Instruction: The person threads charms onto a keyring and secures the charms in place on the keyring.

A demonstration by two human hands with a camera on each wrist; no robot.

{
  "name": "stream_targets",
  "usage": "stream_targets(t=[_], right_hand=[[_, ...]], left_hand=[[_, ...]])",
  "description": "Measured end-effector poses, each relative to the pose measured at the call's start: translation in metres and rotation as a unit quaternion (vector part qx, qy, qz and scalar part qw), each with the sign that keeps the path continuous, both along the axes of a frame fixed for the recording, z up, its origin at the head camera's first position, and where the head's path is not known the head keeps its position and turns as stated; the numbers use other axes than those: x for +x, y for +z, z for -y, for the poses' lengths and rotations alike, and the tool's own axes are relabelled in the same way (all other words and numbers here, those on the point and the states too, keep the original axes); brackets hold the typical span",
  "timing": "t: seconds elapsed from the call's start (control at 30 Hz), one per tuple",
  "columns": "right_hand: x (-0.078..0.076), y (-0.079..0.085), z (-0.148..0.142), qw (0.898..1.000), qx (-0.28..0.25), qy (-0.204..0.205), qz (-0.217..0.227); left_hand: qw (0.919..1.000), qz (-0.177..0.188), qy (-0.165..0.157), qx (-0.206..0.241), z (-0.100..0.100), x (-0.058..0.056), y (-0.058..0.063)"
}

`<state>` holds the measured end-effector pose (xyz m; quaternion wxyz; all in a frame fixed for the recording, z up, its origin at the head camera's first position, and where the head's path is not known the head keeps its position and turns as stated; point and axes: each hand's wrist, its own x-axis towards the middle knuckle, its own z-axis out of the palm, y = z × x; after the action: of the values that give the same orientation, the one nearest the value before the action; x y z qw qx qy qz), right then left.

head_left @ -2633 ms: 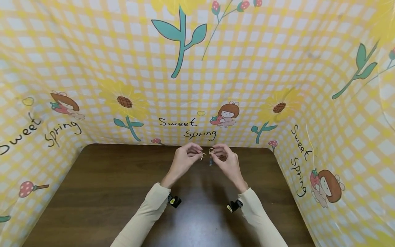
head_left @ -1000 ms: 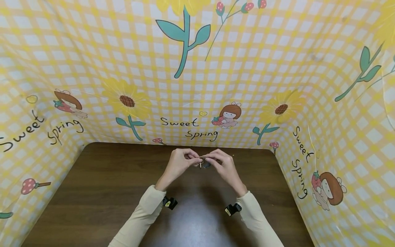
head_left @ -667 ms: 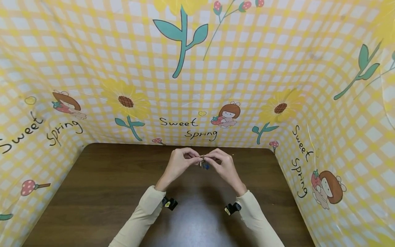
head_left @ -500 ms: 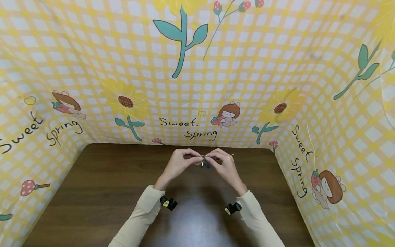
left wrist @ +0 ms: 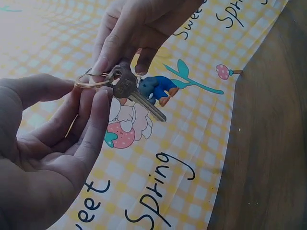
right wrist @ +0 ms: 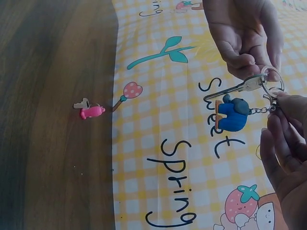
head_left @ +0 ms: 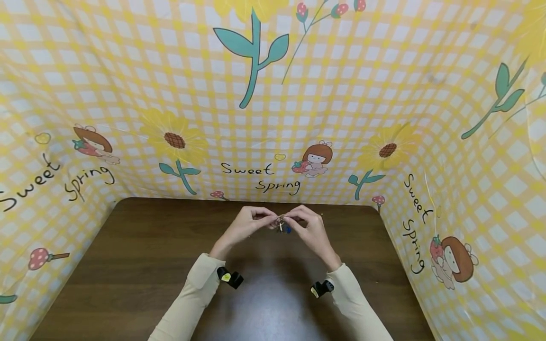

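Observation:
Both hands meet above the far part of the table at a metal key ring point(left wrist: 88, 85). My left hand point(head_left: 247, 226) pinches one side of the ring between thumb and fingertips. My right hand point(head_left: 309, 229) pinches it from the other side, by the clasp of a short chain. A silver key point(right wrist: 235, 89) has its head at the ring, its blade pointing away from the fingers. From the chain hangs a small grey elephant charm point(right wrist: 233, 115) in blue with orange-brown feet. Fingertips hide part of the ring.
A pink charm with a key point(right wrist: 91, 112) lies on the brown wooden table point(head_left: 141, 265), seen in the right wrist view. Yellow checked cloth point(head_left: 273, 123) walls the table's back and sides. A black camera point(head_left: 322, 287) sits on each wrist.
Earlier the hands were apart, the left with a small metal piece, the right with the ring and charm. They have come together at the ring; the left wrist has since shifted slightly left.

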<state>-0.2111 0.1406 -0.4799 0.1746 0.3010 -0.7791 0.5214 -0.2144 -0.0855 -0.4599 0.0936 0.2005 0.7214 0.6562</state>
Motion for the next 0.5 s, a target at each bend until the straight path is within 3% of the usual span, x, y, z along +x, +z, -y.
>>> stream_targets(t=[0.17,0.5], right_hand=[[0.0000,0.0001,0.0004,1.000,0.001,0.005,0.002],[0.0013,0.0005,0.0020,1.000,0.006,0.006,-0.013]], left_hand=[[0.9999,-0.009,0.007,-0.012,-0.0006,0.0013,-0.0002],[1.0000,-0.006,-0.003,0.004,-0.0027,0.0040,0.0034]])
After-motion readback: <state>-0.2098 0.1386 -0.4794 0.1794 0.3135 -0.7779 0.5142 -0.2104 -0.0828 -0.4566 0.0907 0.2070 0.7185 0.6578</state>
